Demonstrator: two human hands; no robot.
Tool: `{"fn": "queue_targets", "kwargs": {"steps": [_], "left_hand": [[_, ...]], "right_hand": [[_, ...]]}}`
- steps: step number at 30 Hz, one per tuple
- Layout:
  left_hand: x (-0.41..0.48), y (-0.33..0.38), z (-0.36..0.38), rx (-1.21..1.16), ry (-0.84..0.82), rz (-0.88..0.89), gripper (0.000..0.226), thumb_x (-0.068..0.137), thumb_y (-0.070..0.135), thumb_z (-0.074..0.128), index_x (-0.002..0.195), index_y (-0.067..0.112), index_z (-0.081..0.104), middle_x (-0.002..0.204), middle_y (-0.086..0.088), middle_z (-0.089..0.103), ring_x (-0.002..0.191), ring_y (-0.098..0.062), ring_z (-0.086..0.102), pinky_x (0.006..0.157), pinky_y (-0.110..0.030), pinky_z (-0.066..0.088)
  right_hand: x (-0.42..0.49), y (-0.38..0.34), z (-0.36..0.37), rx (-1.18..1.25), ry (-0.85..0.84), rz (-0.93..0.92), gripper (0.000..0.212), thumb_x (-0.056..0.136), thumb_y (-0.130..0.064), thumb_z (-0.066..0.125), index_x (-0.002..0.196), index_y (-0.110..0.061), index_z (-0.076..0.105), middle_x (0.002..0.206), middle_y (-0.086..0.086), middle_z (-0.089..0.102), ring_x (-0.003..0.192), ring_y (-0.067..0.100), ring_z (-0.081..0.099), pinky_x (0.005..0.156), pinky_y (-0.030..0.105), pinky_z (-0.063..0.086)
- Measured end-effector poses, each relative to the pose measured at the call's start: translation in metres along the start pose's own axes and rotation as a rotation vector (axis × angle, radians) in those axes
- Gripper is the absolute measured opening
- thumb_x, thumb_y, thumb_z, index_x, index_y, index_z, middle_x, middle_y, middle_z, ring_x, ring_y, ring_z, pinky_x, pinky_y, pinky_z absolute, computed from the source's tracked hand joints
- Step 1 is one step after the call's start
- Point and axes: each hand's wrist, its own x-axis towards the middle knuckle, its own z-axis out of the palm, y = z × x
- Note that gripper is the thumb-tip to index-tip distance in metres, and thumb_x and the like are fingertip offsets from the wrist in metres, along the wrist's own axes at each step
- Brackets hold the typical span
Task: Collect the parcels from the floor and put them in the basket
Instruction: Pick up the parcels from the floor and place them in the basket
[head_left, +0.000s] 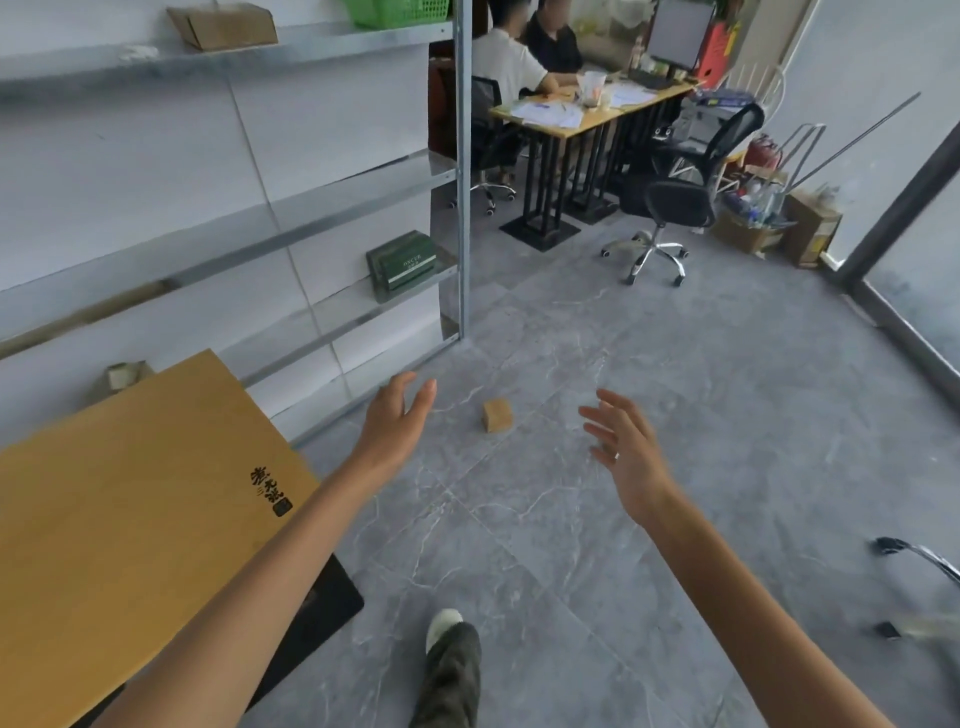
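Note:
A small brown cardboard parcel (497, 415) lies on the grey tiled floor ahead of me. My left hand (397, 415) reaches forward to the parcel's left, fingers relaxed and holding nothing. To the right of the parcel my right hand (626, 449) is stretched out with fingers spread, also holding nothing. Neither hand touches the parcel. A green plastic basket (397, 11) shows at the top edge, on the top shelf of the rack.
A wooden table (130, 509) stands at my left. Behind it is a metal shelf rack (461, 171) with a cardboard box (223, 26) and a green box (404, 265). Two people sit at a desk (587, 117) far ahead, with an office chair (675, 197) nearby. My foot (447, 631) is below.

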Motion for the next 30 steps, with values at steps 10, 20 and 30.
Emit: {"fn": "queue_targets", "kwargs": {"steps": [10, 20, 30], "left_hand": [[0.161, -0.046, -0.034, 0.033, -0.029, -0.1, 0.05, 0.097, 0.039, 0.04, 0.139, 0.012, 0.037, 0.144, -0.009, 0.041, 0.13, -0.024, 0.041, 0.104, -0.034, 0.032], [0.313, -0.04, 0.012, -0.073, -0.182, -0.224, 0.04, 0.096, 0.027, 0.048, 0.132, 0.009, 0.045, 0.137, -0.012, 0.048, 0.126, -0.023, 0.045, 0.1, -0.03, 0.035], [0.498, -0.032, 0.112, -0.408, -0.411, -0.569, 0.056, 0.096, 0.052, 0.027, 0.146, 0.028, 0.026, 0.148, 0.0, 0.038, 0.137, -0.015, 0.033, 0.109, -0.04, 0.024]], "right_hand": [[0.143, -0.005, 0.061, -0.101, 0.034, 0.107, 0.025, 0.097, -0.02, 0.049, 0.121, -0.016, 0.054, 0.122, 0.011, 0.061, 0.114, 0.024, 0.055, 0.102, 0.041, 0.04], [0.282, -0.009, 0.069, 0.011, 0.081, 0.315, 0.03, 0.098, -0.03, 0.044, 0.122, -0.016, 0.056, 0.126, 0.011, 0.061, 0.109, 0.024, 0.056, 0.095, 0.038, 0.042], [0.511, 0.005, 0.038, 0.405, -0.255, 0.523, 0.072, 0.089, -0.07, 0.017, 0.139, -0.026, 0.044, 0.141, 0.003, 0.05, 0.133, 0.029, 0.041, 0.104, 0.05, 0.034]]}}
